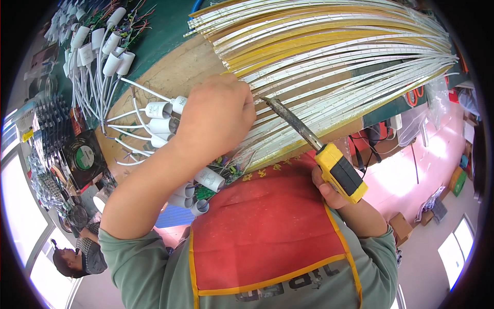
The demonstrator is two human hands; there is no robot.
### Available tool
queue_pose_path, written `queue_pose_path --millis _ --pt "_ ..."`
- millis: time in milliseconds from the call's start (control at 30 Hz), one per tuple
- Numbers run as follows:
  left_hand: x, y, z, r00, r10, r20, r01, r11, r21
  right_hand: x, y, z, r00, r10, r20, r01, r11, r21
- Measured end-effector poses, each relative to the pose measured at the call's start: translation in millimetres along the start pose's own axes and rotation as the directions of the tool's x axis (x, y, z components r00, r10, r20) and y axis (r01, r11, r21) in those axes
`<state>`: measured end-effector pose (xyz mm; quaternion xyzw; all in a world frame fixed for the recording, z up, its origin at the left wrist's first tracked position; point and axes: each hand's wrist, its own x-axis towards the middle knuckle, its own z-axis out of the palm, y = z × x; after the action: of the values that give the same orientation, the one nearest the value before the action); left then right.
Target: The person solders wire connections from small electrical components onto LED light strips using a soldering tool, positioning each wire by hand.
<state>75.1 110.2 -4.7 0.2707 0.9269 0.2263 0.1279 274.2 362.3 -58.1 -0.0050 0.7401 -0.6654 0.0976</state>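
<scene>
Right hand (332,193): grip wrapped round yellow soldering iron (334,162), handle at 3 o'clock from centre, tip aimed 10:30, near left hand (221,112). Its grip's curled, fingertips hidden, can't tell what's inside. White strips (319,74) at 1 o'clock on tabletop (164,33); white sockets (159,125) at 10.

A green tabletop (167,38) spreads at eleven o'clock. Pink floor (382,198) lies at three, washed by patches of white glare (399,183). At four, a pale wall (427,252) holds a brilliantly lit window (458,247), and cardboard boxes (401,227) stand nearer the centre. Between eight and nine, large window panes (20,201) glow nearly white, bending along the curved left rim.
</scene>
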Motion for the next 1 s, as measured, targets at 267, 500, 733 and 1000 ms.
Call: queue_pose_path --millis 267,500,733,1000 --pt "-0.4 0.4 -0.6 1.0 0.021 0.002 -0.021 1.0 0.003 2.5 -1.4 4.9 0.999 0.015 -0.037 -0.015 1.0 0.012" --pt "-0.5 -0.8 -0.8 1.0 0.024 -0.004 -0.024 1.0 0.02 -1.6 7.7 -0.7 0.999 0.044 0.03 -0.044 0.999 -0.001" --pt "0.2 1.3 -0.1 1.0 0.02 0.005 -0.021 0.999 0.03 -5.2 9.8 3.3 0.996 0.086 -0.015 -0.084 0.986 0.142" --pt "0.2 -0.7 -0.4 1.0 0.03 -0.007 -0.03 0.999 0.02 -7.2 10.8 5.7 0.996 0.083 -0.022 -0.07 0.937 0.341"
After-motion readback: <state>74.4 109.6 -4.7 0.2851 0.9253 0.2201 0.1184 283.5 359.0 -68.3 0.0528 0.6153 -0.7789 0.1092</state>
